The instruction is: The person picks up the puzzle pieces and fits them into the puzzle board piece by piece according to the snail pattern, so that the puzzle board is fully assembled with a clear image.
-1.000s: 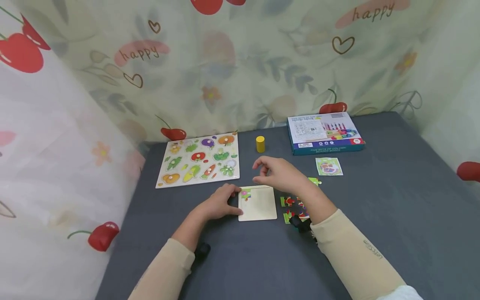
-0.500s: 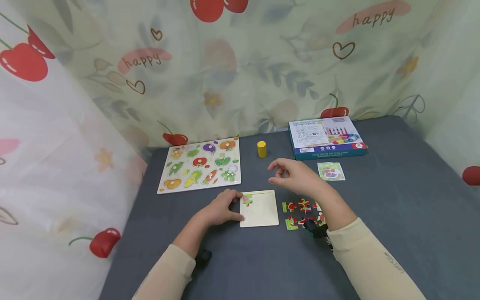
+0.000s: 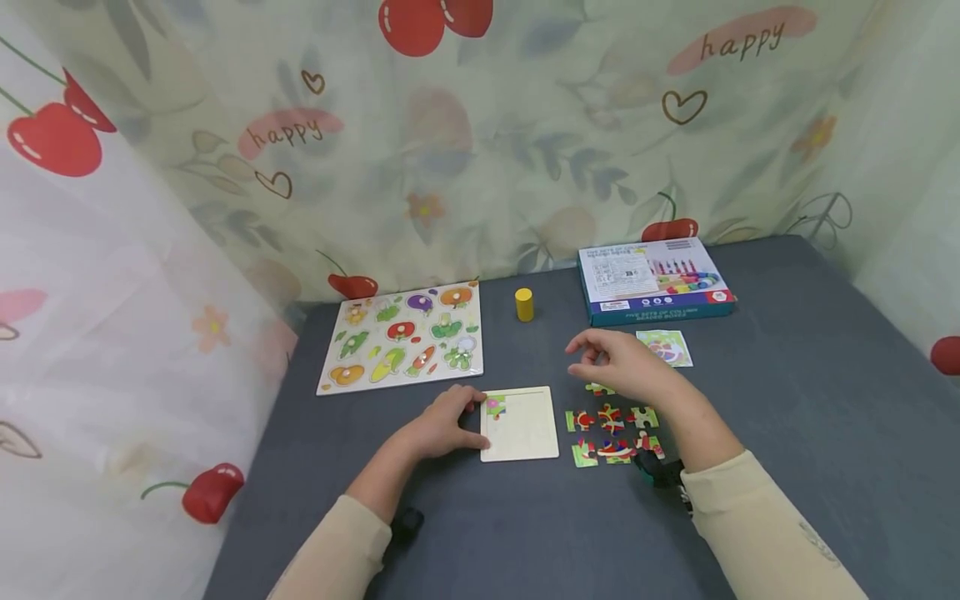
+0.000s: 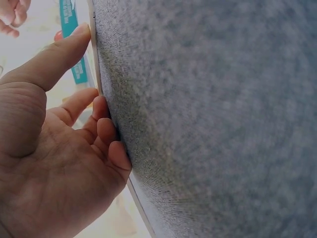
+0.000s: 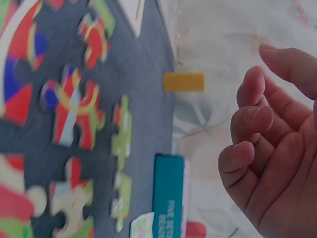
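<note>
1. The left hand (image 3: 442,423) rests at the near-left of the work, its thumb (image 4: 54,59) and index finger spread apart with both tips touching one edge of the wooden tray (image 3: 528,437). The other fingers bend loosely beside them.
2. The tray lies flat on the dark table (image 3: 510,533), directly to the right of the left fingertips. One fitted piece (image 3: 497,406), green with a pink patch, sits in its far-left corner, near the tip of the left index finger.
3. The right hand (image 3: 626,367) is held above the table with nothing in its grasp; its fingers curl loosely and the thumb stands a little apart from them.
4. The loose puzzle pieces (image 3: 611,419) lie mostly on the person's side of the right hand, between the tray and the right forearm, in rough rows. The farthest are partly covered by that hand in the head view.
5. A small picture card (image 3: 675,343) lies just beyond the right hand, to its right.
6. The boxed set (image 3: 652,282) is farther out past the same hand.
7. An upright yellow cylinder (image 3: 524,305) stands beyond the right hand and to its left.
8. The vegetable board (image 3: 375,331) lies beyond the left hand, slightly to its left.
</note>
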Available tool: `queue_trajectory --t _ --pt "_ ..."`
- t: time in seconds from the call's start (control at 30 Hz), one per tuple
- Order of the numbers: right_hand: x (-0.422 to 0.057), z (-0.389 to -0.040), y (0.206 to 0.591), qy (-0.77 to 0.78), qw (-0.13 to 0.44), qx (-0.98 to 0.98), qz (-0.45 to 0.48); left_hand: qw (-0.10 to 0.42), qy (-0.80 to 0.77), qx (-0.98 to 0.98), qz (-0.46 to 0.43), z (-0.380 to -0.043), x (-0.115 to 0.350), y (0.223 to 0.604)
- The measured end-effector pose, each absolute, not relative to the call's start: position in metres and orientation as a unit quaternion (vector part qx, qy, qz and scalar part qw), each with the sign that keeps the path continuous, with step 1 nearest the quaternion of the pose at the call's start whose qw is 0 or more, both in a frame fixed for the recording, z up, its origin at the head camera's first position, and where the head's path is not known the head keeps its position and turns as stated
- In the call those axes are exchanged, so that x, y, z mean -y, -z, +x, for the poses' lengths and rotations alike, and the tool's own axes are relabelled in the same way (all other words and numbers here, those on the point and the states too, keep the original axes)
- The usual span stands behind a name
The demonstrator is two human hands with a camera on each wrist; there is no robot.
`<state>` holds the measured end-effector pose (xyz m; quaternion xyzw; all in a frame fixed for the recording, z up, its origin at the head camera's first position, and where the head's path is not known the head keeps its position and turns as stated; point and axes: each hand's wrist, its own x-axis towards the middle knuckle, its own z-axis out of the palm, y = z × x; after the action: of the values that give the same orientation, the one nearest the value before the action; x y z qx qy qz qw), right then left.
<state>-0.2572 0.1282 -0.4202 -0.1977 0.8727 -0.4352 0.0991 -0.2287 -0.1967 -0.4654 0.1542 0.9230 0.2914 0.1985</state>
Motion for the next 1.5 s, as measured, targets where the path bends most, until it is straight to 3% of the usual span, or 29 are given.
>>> queue_trajectory --t 0.3,0.77,1.5 --pt "-0.153 -0.261 0.441 0.406 0.103 -0.89 -0.179 0.199 -0.294 -0.922 0.153 -0.229 0.197 0.468" --pt "-0.167 -0.258 0.467 0.392 0.159 -0.896 -0.138 0.205 -0.289 -0.923 0.148 -0.219 0.203 0.471" --pt "-0.171 -0.272 0.467 0.321 0.157 -0.925 -0.126 0.199 -0.289 -0.925 0.145 -0.23 0.196 0.469"
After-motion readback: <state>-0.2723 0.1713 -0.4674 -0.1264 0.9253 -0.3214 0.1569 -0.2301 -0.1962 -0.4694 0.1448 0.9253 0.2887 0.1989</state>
